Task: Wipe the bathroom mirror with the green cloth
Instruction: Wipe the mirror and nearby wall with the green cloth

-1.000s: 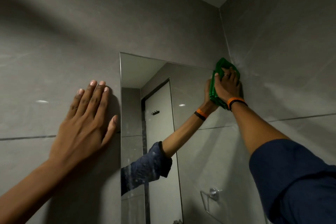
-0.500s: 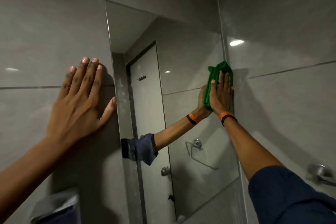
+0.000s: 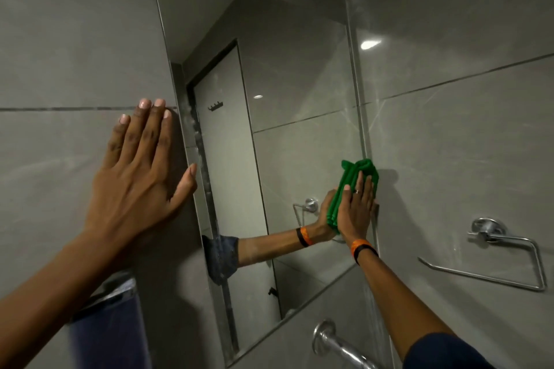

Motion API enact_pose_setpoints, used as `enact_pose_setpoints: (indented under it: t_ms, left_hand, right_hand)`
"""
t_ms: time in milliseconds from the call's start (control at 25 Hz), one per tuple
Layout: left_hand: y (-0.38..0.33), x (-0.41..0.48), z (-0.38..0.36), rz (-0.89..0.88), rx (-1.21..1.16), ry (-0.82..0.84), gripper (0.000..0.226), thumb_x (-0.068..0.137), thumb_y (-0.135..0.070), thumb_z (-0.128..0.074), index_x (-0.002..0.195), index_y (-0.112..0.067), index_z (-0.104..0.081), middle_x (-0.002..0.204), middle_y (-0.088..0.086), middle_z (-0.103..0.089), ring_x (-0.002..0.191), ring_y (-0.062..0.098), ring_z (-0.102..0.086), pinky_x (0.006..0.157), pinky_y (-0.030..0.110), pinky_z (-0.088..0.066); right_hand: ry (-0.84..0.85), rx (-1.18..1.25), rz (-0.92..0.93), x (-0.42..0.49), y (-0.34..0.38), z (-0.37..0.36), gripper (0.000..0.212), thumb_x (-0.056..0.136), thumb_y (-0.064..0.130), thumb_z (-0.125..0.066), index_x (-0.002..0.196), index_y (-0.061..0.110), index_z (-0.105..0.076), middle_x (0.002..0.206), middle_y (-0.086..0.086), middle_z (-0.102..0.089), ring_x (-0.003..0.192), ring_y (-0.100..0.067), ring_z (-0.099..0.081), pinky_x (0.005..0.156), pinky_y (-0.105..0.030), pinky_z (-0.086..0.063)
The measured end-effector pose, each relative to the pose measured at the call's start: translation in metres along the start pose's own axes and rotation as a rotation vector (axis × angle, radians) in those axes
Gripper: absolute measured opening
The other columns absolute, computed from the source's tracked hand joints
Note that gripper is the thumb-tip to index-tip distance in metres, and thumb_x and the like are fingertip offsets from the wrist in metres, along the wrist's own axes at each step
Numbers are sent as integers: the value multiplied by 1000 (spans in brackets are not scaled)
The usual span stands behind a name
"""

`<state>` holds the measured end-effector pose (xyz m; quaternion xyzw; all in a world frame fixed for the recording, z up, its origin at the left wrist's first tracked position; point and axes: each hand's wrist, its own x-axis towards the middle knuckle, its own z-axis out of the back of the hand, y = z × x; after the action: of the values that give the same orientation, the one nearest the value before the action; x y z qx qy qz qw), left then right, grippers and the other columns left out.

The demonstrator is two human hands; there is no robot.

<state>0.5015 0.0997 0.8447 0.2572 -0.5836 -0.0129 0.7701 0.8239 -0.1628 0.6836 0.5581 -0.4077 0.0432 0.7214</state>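
Wiping is under way: the cloth (image 3: 358, 175) is pressed against the mirror (image 3: 299, 93) at its right edge, low down, under the flat, straight-fingered right hand (image 3: 356, 214). The left hand (image 3: 141, 180) is spread on the wall (image 3: 60, 39). Spots remain near the left edge, so much is judged undone.

cloth (image 3: 358, 169) green | wall tiles (image 3: 449, 144) grey | wristband (image 3: 362, 249) orange-black | sleeve (image 3: 443, 350) apparently navy

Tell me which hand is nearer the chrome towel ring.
Right. The right hand presses the green cloth at the mirror's right edge, left of the towel ring; the left hand lies flat on the wall across the mirror.
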Motion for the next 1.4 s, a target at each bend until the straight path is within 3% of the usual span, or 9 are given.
enact_pose_setpoints:
  t_ms: [480, 800, 1120, 1400]
  left_hand:
    - [-9, -5, -3, 74, -70, -17, 81, 101, -55, -20, 158, 1, -8, 167, 21, -4, 156, 28, 3, 127, 45, 1]
    - [-9, -12, 0, 87, -85, -13, 76, 102, -49, -19, 158, 1, -6, 168, 20, -2, 156, 28, 3, 127, 43, 2]
    - [-11, -14, 6, 92, -106, 18, 74, 103, -47, -19, 158, 1, -6, 168, 21, -3, 156, 29, 2, 127, 43, 2]
    - [-8, -20, 8, 113, -95, 50, 71, 104, -44, -20, 158, 0, -6, 168, 20, -3, 156, 28, 2, 126, 41, 4]
  right_hand:
    - [-27, 34, -339, -93, -45, 0, 73, 92, 54, -13, 157, 21, -12, 166, -11, -14, 153, -28, -12, 123, -56, -10]
    - [-51, 84, -380, -149, -17, -7, 75, 91, 53, -14, 156, 15, -14, 166, -15, -14, 153, -29, -12, 125, -51, -7]
    - [-63, 116, -255, -235, 31, -22, 73, 95, 55, -12, 156, 15, -11, 167, -13, -8, 154, -26, -4, 127, -47, -5]
    - [-42, 33, -66, -313, 90, -26, 63, 102, 42, -19, 156, 10, -15, 166, -15, -10, 154, -28, -7, 124, -56, -15]
